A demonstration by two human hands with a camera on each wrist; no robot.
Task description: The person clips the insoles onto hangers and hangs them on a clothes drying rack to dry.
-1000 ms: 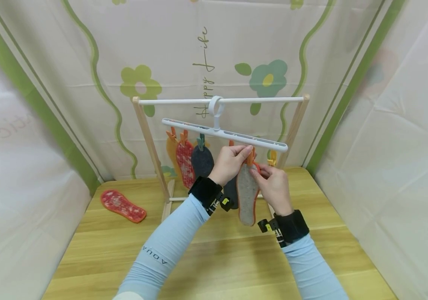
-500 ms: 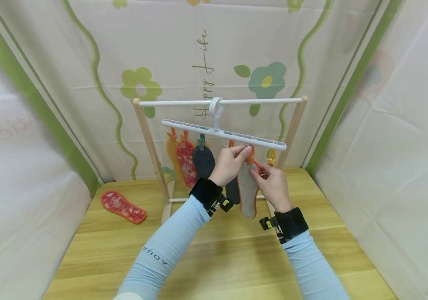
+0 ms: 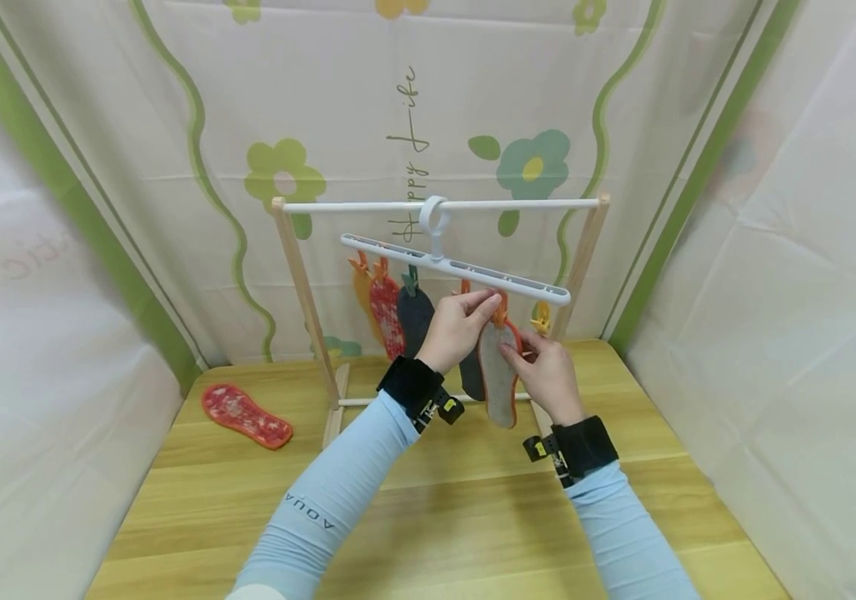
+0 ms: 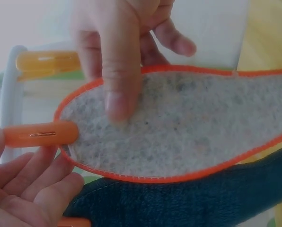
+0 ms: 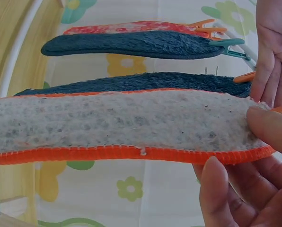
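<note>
Left hand (image 3: pixel 460 327) pinches the orange clip (image 3: pixel 501 310), right hand (image 3: pixel 545 372) holds the grey insole (image 3: pixel 498 379) at it under the hanger (image 3: pixel 458 268); four insoles hang, one red insole (image 3: pixel 245 413) left on the table (image 3: pixel 428 517).

On the curtain (image 3: pixel 428 108) hanging behind my drying rack I can read looping script that runs sideways up the cloth: "Happy Life", with "Life" above and "Happy" below it, partly crossed by the white hanger ring. On my own left sleeve (image 3: pixel 322 508) stands "AQUA" in small dark capitals, upside down from where I look. On the sheet at my left (image 3: pixel 30 275) there is faint pinkish lettering showing through, but it is too pale and mirrored for me to read. The wrist views show no writing at all
</note>
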